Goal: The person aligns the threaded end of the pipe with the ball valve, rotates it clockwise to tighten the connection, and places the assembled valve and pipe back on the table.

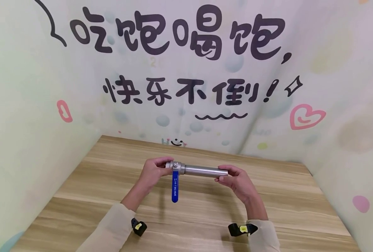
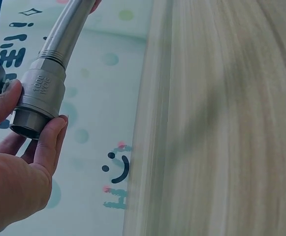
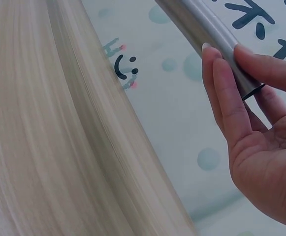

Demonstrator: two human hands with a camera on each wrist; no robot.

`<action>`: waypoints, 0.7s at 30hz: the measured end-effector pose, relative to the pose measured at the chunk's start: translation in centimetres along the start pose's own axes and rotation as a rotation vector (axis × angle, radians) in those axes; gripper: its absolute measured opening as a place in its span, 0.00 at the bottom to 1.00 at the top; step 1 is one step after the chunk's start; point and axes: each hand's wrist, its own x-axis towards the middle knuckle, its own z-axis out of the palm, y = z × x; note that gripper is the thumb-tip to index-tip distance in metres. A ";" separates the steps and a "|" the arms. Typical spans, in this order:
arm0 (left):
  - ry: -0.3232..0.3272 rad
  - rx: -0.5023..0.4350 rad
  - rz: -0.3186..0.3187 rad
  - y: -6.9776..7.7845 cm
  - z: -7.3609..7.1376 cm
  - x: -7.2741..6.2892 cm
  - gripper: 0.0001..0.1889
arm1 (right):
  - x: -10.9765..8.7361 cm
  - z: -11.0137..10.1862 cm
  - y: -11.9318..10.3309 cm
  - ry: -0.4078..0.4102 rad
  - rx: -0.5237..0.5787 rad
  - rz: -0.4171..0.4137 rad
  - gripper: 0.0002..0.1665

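Observation:
A metal ball valve (image 1: 176, 167) with a blue lever handle (image 1: 175, 187) is joined to a plain steel pipe (image 1: 205, 170), and the two are held level above the table. My left hand (image 1: 152, 172) grips the valve's open end between thumb and fingers. In the left wrist view, the valve body (image 2: 42, 88) bears raised lettering, and pipe threads show where the pipe enters it. At the pipe's far end, my right hand (image 1: 238, 180) pinches the tube with thumb and fingers. The right wrist view shows that pipe end (image 3: 231, 54) between the fingertips.
Below lies a wood-grain table (image 1: 192, 217). A pale printed backdrop (image 1: 186, 70) with dark lettering stands behind it and at both sides. Each wrist wears a black strap mount (image 1: 139, 228) with a yellow label.

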 end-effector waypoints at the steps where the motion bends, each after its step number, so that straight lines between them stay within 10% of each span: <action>1: 0.001 -0.001 -0.001 0.0 0.0 0.0 0.18 | 0.0 0.0 0.0 0.001 0.005 0.000 0.21; 21: 0.005 0.006 -0.018 0.0 -0.1 -0.1 0.18 | 0.0 0.2 -0.2 0.033 -0.016 0.029 0.15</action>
